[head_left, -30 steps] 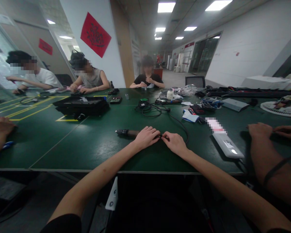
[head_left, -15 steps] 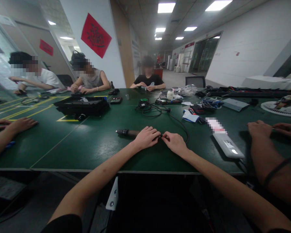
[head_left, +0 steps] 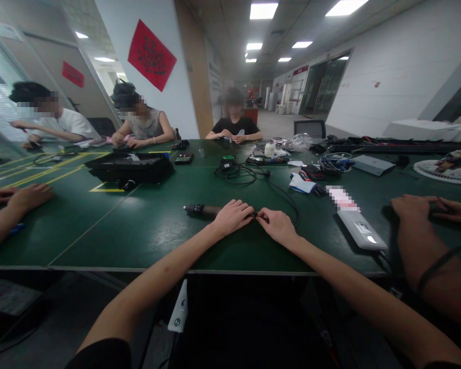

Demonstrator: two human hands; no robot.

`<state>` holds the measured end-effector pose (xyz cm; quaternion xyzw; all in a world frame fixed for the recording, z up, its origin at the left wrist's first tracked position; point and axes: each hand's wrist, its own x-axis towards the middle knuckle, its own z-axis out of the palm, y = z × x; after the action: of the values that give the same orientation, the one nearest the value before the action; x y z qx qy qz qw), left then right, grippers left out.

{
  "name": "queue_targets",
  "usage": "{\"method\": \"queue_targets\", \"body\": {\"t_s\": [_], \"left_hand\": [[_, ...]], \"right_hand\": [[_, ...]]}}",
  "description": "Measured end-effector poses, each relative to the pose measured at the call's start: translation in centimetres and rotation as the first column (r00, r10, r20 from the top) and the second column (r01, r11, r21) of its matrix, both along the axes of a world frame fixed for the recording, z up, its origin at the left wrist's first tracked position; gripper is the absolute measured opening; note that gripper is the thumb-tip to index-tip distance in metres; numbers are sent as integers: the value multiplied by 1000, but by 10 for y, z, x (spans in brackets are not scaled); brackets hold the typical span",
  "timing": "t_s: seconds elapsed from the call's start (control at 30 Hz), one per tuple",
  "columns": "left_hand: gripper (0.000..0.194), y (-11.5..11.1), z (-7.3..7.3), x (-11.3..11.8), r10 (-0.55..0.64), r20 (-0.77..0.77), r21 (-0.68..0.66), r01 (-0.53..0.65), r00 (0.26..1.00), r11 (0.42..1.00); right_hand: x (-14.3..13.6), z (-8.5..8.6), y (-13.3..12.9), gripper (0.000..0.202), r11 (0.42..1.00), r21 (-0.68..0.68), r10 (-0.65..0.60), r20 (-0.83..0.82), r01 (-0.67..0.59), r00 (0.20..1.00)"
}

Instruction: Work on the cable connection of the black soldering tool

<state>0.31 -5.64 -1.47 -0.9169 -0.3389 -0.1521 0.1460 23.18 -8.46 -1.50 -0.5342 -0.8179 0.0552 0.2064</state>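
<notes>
A dark electric screwdriver (head_left: pixel 209 211) lies on the green table (head_left: pixel 169 241), its chuck end pointing left. My left hand (head_left: pixel 233 216) is wrapped over its rear part, fingers curled around the body. Right at that rear end, my right hand (head_left: pixel 276 225) pinches the plug (head_left: pixel 257 215) of a black cable between thumb and fingertips. Plug and screwdriver end meet between my hands; how deep the plug sits is too small to tell. The cable (head_left: pixel 296 207) curves from behind my right hand back to a loose coil (head_left: pixel 238 174).
A black open case (head_left: pixel 130 166) stands at back left. A white power strip (head_left: pixel 359 225) lies to my right. Beyond it are a co-worker's hands (head_left: pixel 411 207); another's hand (head_left: pixel 30 197) rests at left. Wires, packets and a white fan grille (head_left: pixel 445 174) fill the back right.
My hands stay almost in place; the small gap between the plug and the screwdriver's rear end looks narrower. The co-workers' hands at left and right have shifted slightly.
</notes>
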Motion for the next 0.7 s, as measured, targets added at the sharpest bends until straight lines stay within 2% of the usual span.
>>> {"method": "queue_targets", "body": {"t_s": [0.7], "left_hand": [[24, -2, 1, -2, -20, 12, -19, 20, 1000, 1000]], "right_hand": [[2, -4, 3, 18, 999, 29, 24, -17, -24, 1000]]}}
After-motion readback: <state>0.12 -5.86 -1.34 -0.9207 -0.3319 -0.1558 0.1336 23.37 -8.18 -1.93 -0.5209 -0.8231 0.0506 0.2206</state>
